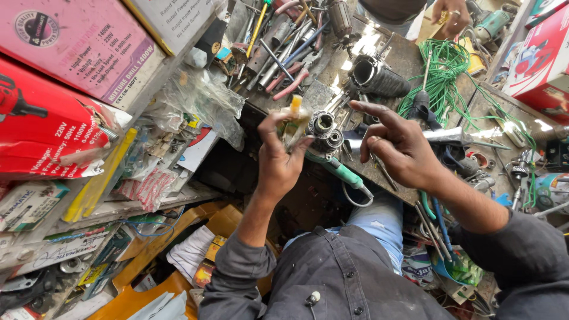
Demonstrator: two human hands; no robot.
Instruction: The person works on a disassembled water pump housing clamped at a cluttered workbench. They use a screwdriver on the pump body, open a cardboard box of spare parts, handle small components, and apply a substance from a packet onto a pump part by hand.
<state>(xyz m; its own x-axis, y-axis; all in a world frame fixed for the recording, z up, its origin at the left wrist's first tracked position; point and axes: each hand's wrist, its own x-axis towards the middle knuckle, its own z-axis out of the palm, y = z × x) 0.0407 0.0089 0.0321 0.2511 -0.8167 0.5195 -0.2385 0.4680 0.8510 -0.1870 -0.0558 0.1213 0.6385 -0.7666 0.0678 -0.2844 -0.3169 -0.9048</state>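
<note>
Two hands working | we are pinching a small yellowish tube (294, 121) in our left hand (283, 159) | right hand (398, 145) hovering open, forefinger extended, beside the metal bearing part (324, 127) at bench centre | judging: applying stage; steady tube aim needed.

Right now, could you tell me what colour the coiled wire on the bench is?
Bright green wire, clearest in the head view.

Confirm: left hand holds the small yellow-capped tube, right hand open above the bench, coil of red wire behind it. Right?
Not quite: the head view shows the wire coil is green, not red. The left hand does hold the yellow-capped tube, and the right hand is open above the bench.
</note>
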